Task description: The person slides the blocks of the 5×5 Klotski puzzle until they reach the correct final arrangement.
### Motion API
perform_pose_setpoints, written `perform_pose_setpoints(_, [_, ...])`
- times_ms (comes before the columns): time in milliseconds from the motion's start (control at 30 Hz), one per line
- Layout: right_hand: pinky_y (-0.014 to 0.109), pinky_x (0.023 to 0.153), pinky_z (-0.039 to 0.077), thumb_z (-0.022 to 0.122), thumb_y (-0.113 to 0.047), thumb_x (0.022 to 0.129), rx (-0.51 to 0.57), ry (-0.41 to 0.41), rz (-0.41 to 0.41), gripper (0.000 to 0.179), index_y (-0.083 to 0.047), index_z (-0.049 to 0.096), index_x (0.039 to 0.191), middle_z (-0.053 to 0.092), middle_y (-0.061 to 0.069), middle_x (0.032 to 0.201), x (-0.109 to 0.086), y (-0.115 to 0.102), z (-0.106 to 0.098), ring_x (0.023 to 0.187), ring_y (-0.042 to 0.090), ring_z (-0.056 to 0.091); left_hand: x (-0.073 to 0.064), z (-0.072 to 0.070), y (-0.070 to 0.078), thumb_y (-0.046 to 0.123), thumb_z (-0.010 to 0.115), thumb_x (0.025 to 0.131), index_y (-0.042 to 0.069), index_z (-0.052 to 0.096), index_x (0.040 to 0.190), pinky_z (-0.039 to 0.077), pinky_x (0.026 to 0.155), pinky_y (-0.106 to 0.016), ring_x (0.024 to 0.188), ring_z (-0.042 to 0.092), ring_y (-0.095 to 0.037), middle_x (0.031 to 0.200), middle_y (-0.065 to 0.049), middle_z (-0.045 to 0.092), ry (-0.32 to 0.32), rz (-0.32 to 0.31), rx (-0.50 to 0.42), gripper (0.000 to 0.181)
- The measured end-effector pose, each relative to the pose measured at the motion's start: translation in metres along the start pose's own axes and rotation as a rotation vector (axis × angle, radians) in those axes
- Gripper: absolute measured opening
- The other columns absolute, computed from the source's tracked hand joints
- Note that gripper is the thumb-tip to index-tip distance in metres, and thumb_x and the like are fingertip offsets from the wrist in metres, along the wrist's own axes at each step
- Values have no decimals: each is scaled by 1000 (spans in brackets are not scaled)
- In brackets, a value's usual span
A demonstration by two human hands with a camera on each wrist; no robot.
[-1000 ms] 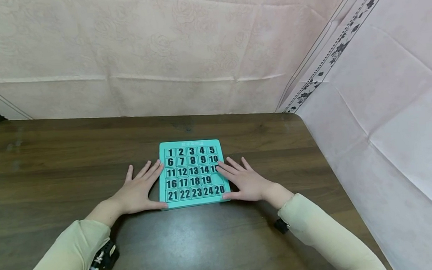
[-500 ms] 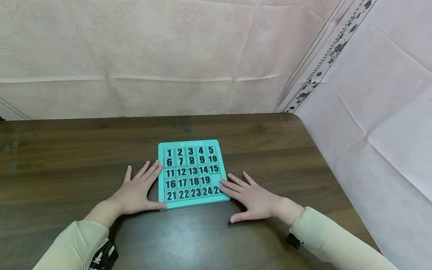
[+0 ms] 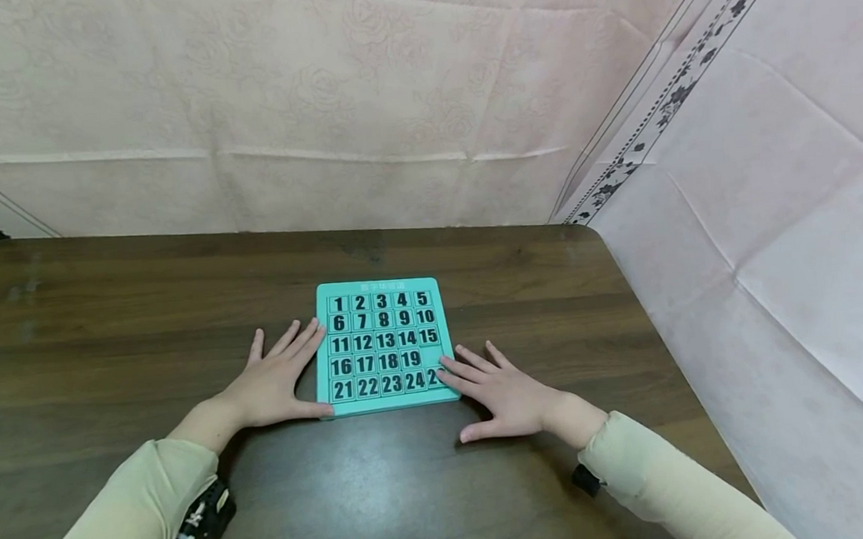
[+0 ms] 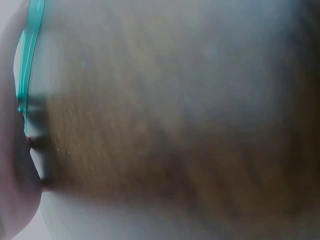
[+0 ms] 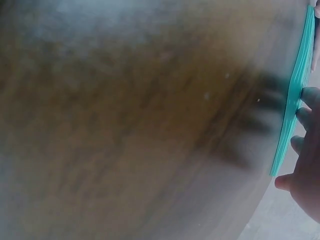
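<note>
A turquoise number slide puzzle (image 3: 386, 349) lies flat on the brown wooden table, its black-numbered tiles in rows. The row with 16 to 19 has a gap at its right end. Fingers spread, my left hand (image 3: 270, 389) rests along the puzzle's left edge, the thumb at its lower left corner. My right hand (image 3: 512, 402) reaches over the lower right side; its straight fingertips partly cover the bottom right tile, and its thumb is off the board. Both wrist views show the puzzle's turquoise edge, with left-hand fingers (image 4: 15, 170) and right-hand fingers (image 5: 304, 117) beside it.
The wooden table (image 3: 140, 298) ends at a pale cloth-covered wall (image 3: 315, 102) behind. Another pale sheet (image 3: 793, 278) with a floral border hangs on the right. Black wrist devices (image 3: 206, 512) sit under the sleeves.
My right hand has moved down along the puzzle's right side, its thumb leaving the lower right corner, and then stayed there. The 15 tile is uncovered. My left hand has not moved.
</note>
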State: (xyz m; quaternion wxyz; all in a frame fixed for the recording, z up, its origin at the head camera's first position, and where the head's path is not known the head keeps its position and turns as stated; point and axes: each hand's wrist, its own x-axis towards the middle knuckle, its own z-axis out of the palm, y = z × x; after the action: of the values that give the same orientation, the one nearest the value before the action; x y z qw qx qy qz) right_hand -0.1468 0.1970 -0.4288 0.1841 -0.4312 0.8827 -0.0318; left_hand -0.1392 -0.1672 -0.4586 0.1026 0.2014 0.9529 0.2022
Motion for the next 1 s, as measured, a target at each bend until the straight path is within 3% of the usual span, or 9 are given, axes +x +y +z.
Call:
perform_pose_setpoints(567, [60,113,3,48,-62,87,-19,37,30,84,-20,16,151,11,0,159,14,7,-5,147,27,4,0,-2,3,77,58,68,15,11,152,-8,106,-68,145,6,-35,159,-9,9,-4,-2,-6,115])
perform_pose_setpoints(1000, [59,114,1,43,-67,87,-40,24,62,85,-24,10,152,6,-5,159,22,10,-6,147,23,1,0,-1,1,79,57,67,15,10,152,-8,106,-68,145,6,-36,159,-8,9,-2,-5,-9,116])
